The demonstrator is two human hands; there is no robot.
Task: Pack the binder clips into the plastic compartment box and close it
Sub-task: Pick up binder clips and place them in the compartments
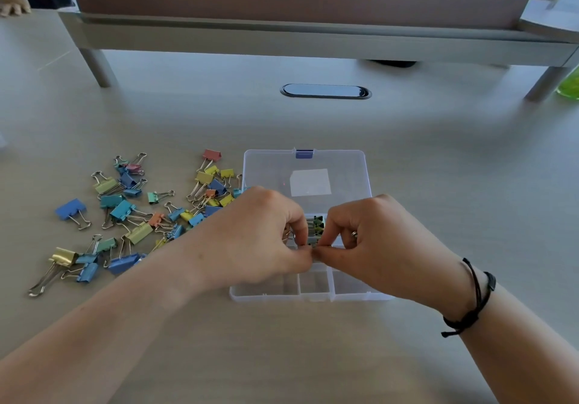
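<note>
Tabletop [438, 159] pale; both hands, left [260, 234] and right [369, 237], pinch clip [315, 247] over box [351, 294]. Advice: seat clip flat beside clips behind grip.

Clear plastic compartment box [316, 290] lying open on the table, its lid [308, 173] folded flat away from the viewer, with a blue latch [304, 153] at the far edge and a white label on the lid. Small green binder clips [315, 225] stand packed in one middle compartment. Loose binder clips [125, 212] of blue, yellow, green, pink and orange lie scattered left of the box.
</note>
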